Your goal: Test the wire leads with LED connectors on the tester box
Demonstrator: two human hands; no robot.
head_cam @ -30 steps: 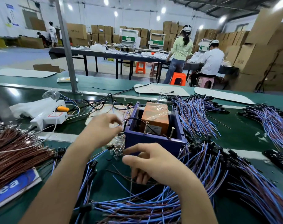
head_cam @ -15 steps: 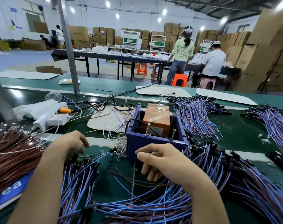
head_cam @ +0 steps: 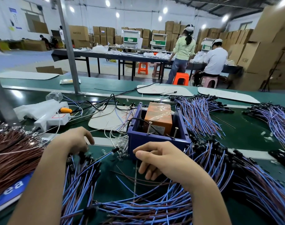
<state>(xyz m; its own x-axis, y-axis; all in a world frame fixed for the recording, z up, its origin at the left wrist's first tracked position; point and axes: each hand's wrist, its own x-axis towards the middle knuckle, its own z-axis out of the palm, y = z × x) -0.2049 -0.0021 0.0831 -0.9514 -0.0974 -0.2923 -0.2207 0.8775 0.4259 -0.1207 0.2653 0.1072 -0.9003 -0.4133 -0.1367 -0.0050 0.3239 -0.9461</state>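
Note:
The tester box [head_cam: 156, 142] is a blue open tray with an orange block and two upright screws inside. My right hand [head_cam: 161, 159] sits against its near wall, thumb pressed to the index finger, and a thin wire [head_cam: 135, 179] runs down from that pinch. My left hand [head_cam: 73, 140] is to the left of the box, its fingers curled down onto the black connectors of a pile of blue wire leads [head_cam: 80, 181]. Whether it grips one is hidden. One lead's connector [head_cam: 115, 149] lies between my hands.
More blue lead bundles lie right of the box [head_cam: 198, 117] and along the near edge [head_cam: 146, 208]. Brown wires [head_cam: 11, 155] are heaped at the left. A white power strip [head_cam: 52, 120] and cables lie behind my left hand. People work at far tables.
My left hand left the box's left side and dropped down-left onto the lead pile, where it has stayed. My right hand has kept its place at the box front.

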